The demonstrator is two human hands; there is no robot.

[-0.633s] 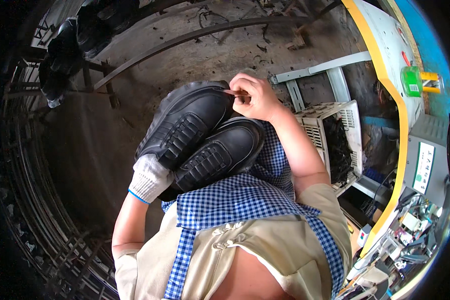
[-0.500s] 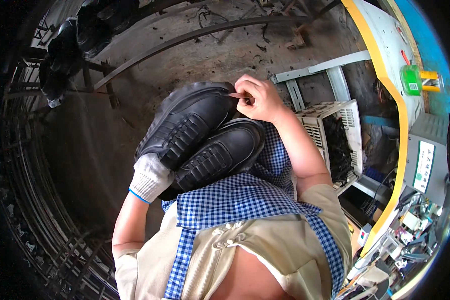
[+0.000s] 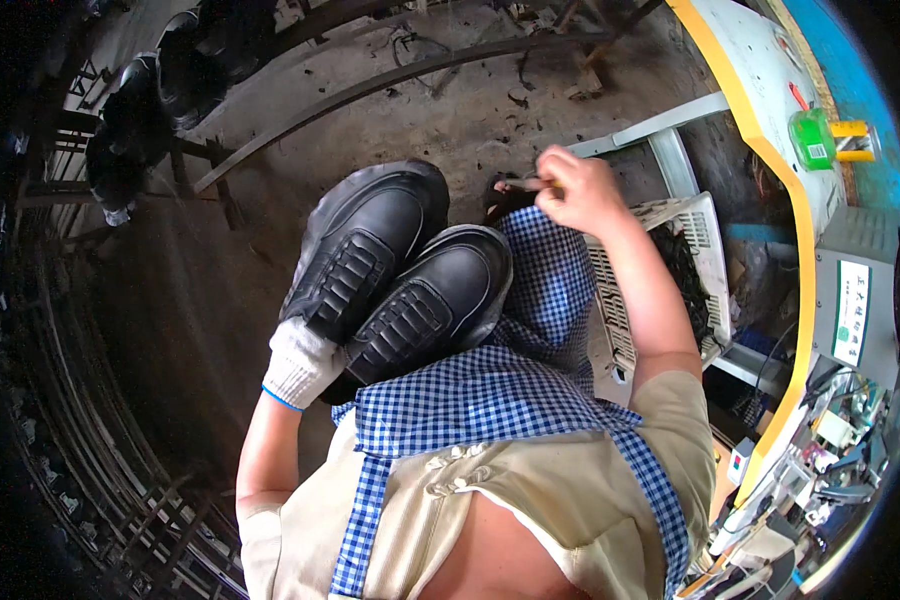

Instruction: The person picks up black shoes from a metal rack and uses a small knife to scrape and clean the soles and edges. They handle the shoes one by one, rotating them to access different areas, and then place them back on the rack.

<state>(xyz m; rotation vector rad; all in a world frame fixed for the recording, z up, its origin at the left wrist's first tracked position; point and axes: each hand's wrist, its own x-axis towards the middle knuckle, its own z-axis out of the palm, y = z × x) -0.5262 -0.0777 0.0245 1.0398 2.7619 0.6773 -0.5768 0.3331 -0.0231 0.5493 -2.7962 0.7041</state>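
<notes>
Where the lap is covered by a blue-and-white checked apron (image 3: pixel 510 400), two black shoes are seen lying side by side on it, toes pointing up and away from the body; the left shoe (image 3: pixel 365 245) lies further out, the right shoe (image 3: pixel 435 300) nearer the body, and the two are pressed together along their sides. The left hand (image 3: pixel 300 365) is clad in a white knitted glove with a blue cuff edge; it is tucked against the heel ends of both shoes, and whether its fingers are closed around them cannot be told, since they are hidden under the shoes. The right hand (image 3: pixel 580 190) is bare and raised just beyond the toe of the right shoe, apart from it; its fingers are curled in and pinched together on something small and thin, too small to be made out. A white slatted plastic crate (image 3: pixel 705 215) with dark material inside is set just beside the right forearm; a yellow-edged table (image 3: pixel 740 40) is curved around it on the right, and a green container (image 3: pixel 810 135) is stood on that table. Further black shoes (image 3: pixel 185 60) are kept on a metal rack at the upper left; a dusty concrete floor (image 3: pixel 450 110) is spread between.
</notes>
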